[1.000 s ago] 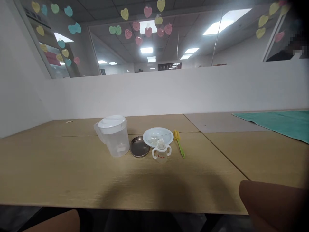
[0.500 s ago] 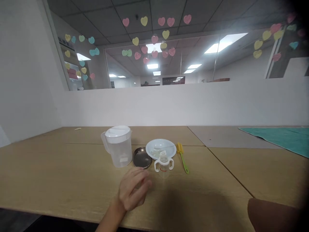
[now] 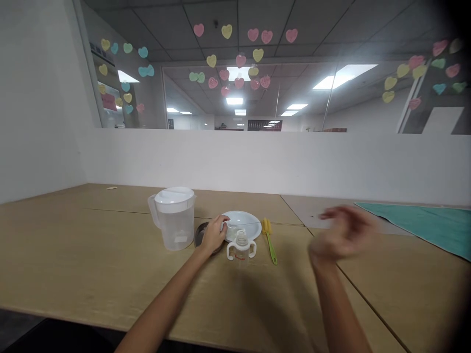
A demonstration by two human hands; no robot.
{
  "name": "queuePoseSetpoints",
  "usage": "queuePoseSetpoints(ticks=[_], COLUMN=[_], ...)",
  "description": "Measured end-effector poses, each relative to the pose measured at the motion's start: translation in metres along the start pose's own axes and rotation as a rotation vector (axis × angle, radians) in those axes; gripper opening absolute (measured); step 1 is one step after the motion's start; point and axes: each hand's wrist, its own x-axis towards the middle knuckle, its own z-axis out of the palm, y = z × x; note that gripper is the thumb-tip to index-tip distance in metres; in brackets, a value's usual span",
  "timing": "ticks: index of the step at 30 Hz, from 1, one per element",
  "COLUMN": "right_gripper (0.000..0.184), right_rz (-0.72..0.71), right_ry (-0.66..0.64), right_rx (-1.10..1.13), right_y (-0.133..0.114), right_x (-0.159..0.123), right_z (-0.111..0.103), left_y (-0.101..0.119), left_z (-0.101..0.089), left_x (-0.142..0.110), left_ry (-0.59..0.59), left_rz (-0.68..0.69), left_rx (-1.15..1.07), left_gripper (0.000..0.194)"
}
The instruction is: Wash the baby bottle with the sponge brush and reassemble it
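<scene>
My left hand (image 3: 215, 234) reaches over the dark round metal dish (image 3: 199, 236), its fingertips by the left rim of the white plate (image 3: 253, 221). Its thumb and fingers are apart, and I see nothing held in it. Some clear pieces lie in the plate, too indistinct to name. In front of the plate stands a clear baby bottle (image 3: 242, 249) with two white handles, no cap on its neck. To the right lies a bottle brush (image 3: 270, 245) with yellow bristles and a green handle. My right hand (image 3: 340, 234) is raised above the table, its fingers smeared by motion.
A clear plastic pitcher (image 3: 177, 228) with a white lid stands left of the dish. Far right, a teal cloth (image 3: 427, 228) lies on the table (image 3: 91, 255). A white wall (image 3: 228, 159) with a window closes off the back.
My left hand has moved forward from the table's front to the plate's left rim. My right forearm was low at the right; now the right hand is raised in view. The view has shifted slightly.
</scene>
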Motion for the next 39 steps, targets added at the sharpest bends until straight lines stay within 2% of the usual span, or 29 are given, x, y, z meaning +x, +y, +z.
queuePoseSetpoints(ticks=[1, 2, 3, 4, 5, 7, 11, 13, 16, 20, 24, 28, 34, 37, 39], right_gripper=[0.035, 0.037, 0.038, 0.040, 0.041, 0.043, 0.038, 0.035, 0.031, 0.032, 0.038, 0.040, 0.042, 0.039, 0.041], right_rz=[0.071, 0.159, 0.245, 0.313, 0.365, 0.361, 0.338, 0.317, 0.298, 0.323, 0.392, 0.453, 0.522, 0.505, 0.431], right_ry=[-0.069, -0.194, -0.364, -0.591, -0.746, -0.948, -1.061, -1.102, -1.114, -1.090, -1.062, -1.000, -0.796, -0.599, -0.459], right_rx=[-0.106, -0.241, -0.392, -0.538, -0.667, -0.852, -0.920, -0.935, -0.925, -0.911, -0.903, -0.881, -0.826, -0.721, -0.589], right_y=[0.010, 0.022, 0.035, 0.049, 0.061, 0.081, 0.094, 0.092, 0.091, 0.093, 0.095, 0.098, 0.091, 0.082, 0.076], right_x=[-0.009, -0.020, -0.033, -0.046, -0.059, -0.081, -0.100, -0.101, -0.099, -0.096, -0.089, -0.078, -0.066, -0.061, -0.060], right_z=[0.009, 0.017, 0.026, 0.033, 0.038, 0.043, 0.042, 0.041, 0.041, 0.042, 0.039, 0.033, 0.030, 0.029, 0.029], left_y=[-0.004, -0.007, -0.009, -0.011, -0.013, -0.016, -0.018, -0.018, -0.020, -0.023, -0.024, -0.020, -0.012, -0.008, -0.006], left_z=[0.002, 0.003, 0.006, 0.008, 0.011, 0.016, 0.026, 0.029, 0.033, 0.032, 0.023, 0.014, 0.007, 0.004, 0.002], left_x=[0.008, 0.016, 0.024, 0.031, 0.037, 0.047, 0.053, 0.052, 0.051, 0.056, 0.067, 0.077, 0.088, 0.090, 0.090], left_ry=[-0.087, -0.180, -0.243, -0.293, -0.336, -0.401, -0.511, -0.551, -0.597, -0.598, -0.563, -0.560, -0.456, -0.403, -0.358], left_rz=[-0.037, -0.075, -0.095, -0.111, -0.125, -0.158, -0.235, -0.255, -0.263, -0.264, -0.280, -0.342, -0.411, -0.395, -0.375], left_rx=[0.038, 0.077, 0.097, 0.114, 0.127, 0.157, 0.246, 0.275, 0.278, 0.211, 0.073, -0.113, -0.394, -0.485, -0.513], left_gripper=[0.027, 0.028, 0.028, 0.027, 0.025, 0.020, 0.010, 0.015, 0.022, 0.012, 0.032, 0.024, 0.031, 0.033, 0.034])
